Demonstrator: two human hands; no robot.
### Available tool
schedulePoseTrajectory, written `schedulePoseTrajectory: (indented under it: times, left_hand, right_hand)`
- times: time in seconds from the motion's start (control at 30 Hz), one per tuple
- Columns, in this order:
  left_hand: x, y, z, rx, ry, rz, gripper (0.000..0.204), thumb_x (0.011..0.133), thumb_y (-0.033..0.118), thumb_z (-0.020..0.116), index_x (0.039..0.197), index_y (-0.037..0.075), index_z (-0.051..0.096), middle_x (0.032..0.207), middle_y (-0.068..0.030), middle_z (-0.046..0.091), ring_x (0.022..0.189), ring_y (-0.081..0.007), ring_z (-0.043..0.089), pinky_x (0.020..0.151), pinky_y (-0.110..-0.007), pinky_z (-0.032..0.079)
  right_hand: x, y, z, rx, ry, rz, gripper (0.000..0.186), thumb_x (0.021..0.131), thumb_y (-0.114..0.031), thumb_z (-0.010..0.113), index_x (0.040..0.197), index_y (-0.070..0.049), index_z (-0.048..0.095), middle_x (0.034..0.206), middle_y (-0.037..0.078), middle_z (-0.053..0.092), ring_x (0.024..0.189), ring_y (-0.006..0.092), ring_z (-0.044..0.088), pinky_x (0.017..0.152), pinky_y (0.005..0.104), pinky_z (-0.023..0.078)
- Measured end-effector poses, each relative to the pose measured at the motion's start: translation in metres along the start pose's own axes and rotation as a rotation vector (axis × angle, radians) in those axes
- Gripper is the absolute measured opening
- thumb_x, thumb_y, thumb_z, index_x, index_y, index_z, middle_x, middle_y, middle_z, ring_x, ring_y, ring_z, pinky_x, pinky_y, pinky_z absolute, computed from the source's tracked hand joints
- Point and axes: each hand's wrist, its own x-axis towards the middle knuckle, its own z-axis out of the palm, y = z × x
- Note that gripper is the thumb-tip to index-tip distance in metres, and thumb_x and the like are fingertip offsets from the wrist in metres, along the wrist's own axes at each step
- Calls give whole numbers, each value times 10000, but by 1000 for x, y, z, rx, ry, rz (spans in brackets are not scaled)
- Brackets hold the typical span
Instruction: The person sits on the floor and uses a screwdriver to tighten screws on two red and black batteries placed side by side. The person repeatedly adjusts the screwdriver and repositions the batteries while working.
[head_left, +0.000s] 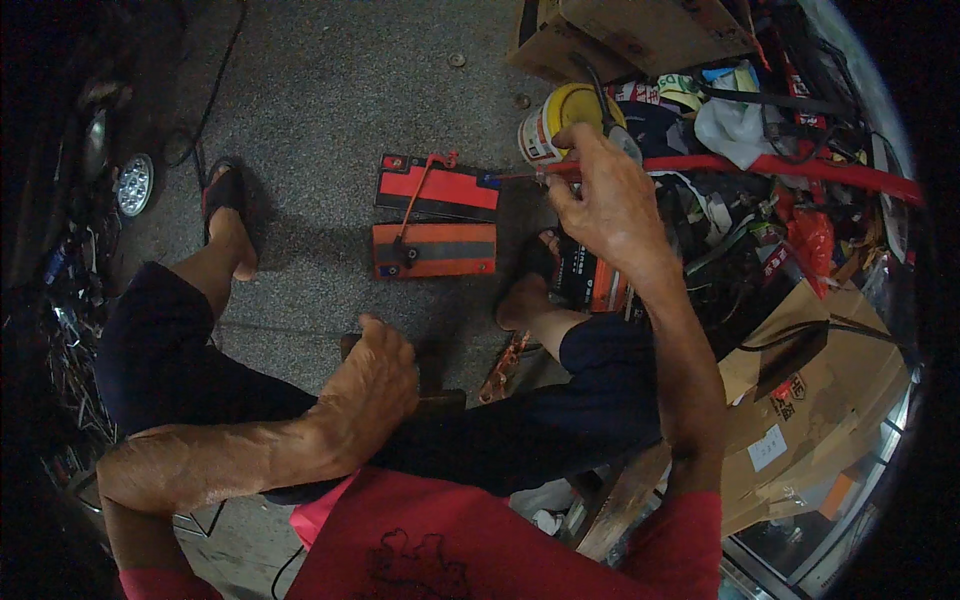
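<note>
Two batteries lie side by side on the speckled floor, one red and black point(428, 186), the other orange with a grey stripe point(440, 262). An orange lead point(420, 192) with clamp-like ends crosses both. My right hand point(602, 200) is raised right of them, pinched on a thin wire point(520, 178) that reaches toward the red battery's corner; its tip's contact is unclear. My left hand point(365, 390) is low over my lap, below the orange battery, fingers curled; what it holds, if anything, is hidden. A dark wooden piece point(440, 400) shows beside it.
A yellow-lidded tub point(540, 135) stands behind my right hand. Cardboard boxes point(650, 30), a red strip point(870, 178), bags and cluttered parts fill the right side, with flattened cardboard point(810, 420) below. A round lamp point(135, 185) and cables lie left. My feet flank the batteries.
</note>
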Motion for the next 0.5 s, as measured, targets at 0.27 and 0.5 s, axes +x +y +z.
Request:
schedulePoseTrajectory:
  times: [0.27,0.5]
  left_hand:
    - [3,4,10,-60,95,-69,285,836,213,504,1054,63,611,1043,-106,572,1020,-259,505,846,-418,369]
    - [65,-6,64,-12,289,-242,515,806,280,563,1266,61,487,1373,-182,396,1232,-375,403,947,-482,362]
  right_hand:
    - [6,-11,-10,0,-218,241,288,825,-240,604,1007,-25,542,793,198,643,750,406,624,676,491,489]
    - [-2,1,-1,117,-96,4,268,793,-167,573,989,7,521,817,221,624,799,414,610,715,498,475]
